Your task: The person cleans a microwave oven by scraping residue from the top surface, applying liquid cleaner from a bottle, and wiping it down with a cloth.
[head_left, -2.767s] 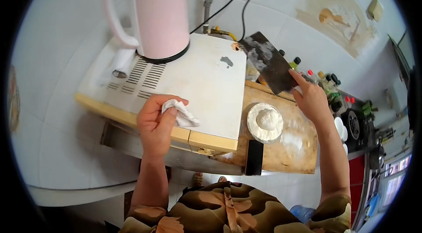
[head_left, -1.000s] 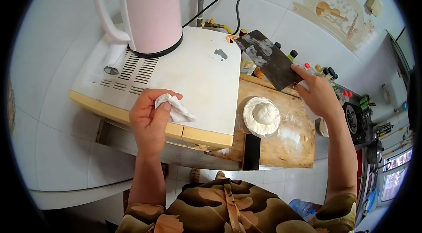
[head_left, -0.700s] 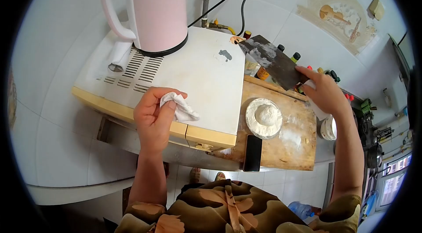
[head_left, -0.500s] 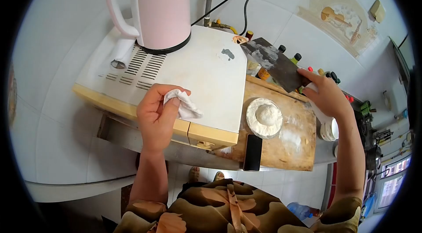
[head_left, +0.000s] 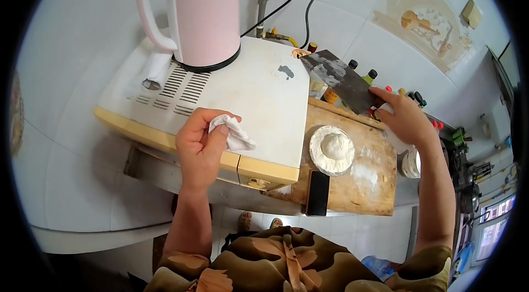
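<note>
Pinched between the thumb and fingers of my left hand [head_left: 195, 151] is a crumpled white cloth [head_left: 238, 136], held over the front of a white appliance top. My right hand [head_left: 408, 118] grips a cleaver [head_left: 344, 83] whose broad dark blade points away to the upper left and is smeared with white powder. The cleaver's handle is mostly hidden by the hand. Below the blade, a dish [head_left: 314, 162] heaped with flour and a pale lump [head_left: 335, 146] sits on a wooden cutting board [head_left: 352, 198]. A black phone [head_left: 318, 193] lies at the board's near left edge.
A pink kettle [head_left: 206, 13] stands on the vented white appliance [head_left: 264, 104] at left. Seasoning bottles [head_left: 371, 76] line the wall behind the board. A white container [head_left: 411, 164] stands right of the board. Black cables [head_left: 308, 11] hang by a pipe.
Little differs. My left hand with the cloth appears slightly further right and lower, while my right hand with the cleaver has shifted slightly left. The view itself has moved a little.
</note>
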Available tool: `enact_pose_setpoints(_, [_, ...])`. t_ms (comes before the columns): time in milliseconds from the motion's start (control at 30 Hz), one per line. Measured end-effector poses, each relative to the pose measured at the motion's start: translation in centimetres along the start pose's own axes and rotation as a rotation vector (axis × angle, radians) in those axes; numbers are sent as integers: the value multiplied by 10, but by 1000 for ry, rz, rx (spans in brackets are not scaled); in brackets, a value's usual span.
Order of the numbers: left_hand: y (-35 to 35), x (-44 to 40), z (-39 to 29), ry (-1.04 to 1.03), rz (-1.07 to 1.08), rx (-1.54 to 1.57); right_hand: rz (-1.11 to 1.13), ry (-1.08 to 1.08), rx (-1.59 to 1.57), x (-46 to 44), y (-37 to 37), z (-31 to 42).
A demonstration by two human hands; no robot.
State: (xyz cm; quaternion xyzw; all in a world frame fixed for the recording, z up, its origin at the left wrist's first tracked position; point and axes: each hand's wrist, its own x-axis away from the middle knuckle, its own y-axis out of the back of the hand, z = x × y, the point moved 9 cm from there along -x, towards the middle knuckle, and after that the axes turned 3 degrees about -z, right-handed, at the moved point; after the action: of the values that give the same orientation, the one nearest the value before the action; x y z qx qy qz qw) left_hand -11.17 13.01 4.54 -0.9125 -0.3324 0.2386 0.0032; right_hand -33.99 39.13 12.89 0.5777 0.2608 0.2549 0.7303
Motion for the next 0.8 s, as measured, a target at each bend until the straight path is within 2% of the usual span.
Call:
enact_pose_setpoints(133, [3, -2, 3, -1, -23, 23, -34, -116, 27, 8, -3, -9])
enact_pose_setpoints(233, [3, 0, 0, -4, -14, 7, -64, -32, -3, 9, -15, -14])
enact_pose_setpoints(467, [5, 0, 2, 12, -15, 27, 7, -39, -27, 6, -13, -10])
enact_pose_setpoints(800, [4, -1, 3, 14, -8, 85, -12, 12, 8, 6, -10, -2])
